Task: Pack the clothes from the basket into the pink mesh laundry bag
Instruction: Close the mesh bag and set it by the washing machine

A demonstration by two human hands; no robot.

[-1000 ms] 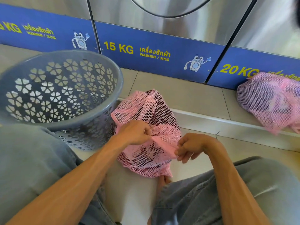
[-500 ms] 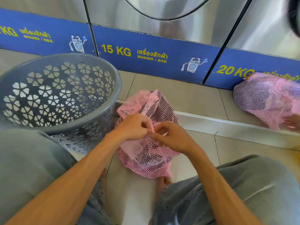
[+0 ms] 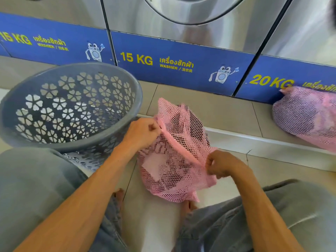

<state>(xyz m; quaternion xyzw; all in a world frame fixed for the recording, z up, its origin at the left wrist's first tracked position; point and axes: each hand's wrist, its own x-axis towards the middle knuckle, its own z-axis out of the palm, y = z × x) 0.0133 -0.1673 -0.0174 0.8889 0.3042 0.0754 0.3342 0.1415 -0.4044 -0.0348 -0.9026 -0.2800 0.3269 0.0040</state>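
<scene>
second pink bag (image 3: pixel 307 117) cut off at right edge; clothes (image 3: pixel 174 142) indistinct behind mesh

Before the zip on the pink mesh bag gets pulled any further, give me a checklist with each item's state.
1. Left hand pinches the upper end of the pink mesh laundry bag seam: ok.
2. Right hand pinches the lower end: ok.
3. Pink zip strip stretched straight between the hands: ok.
4. Clothes inside the bag, none poking out: ok.
5. Grey plastic basket with flower cut-outs emptied: ok, no clothes visible.
6. Zip fully shut: cannot tell.
</scene>
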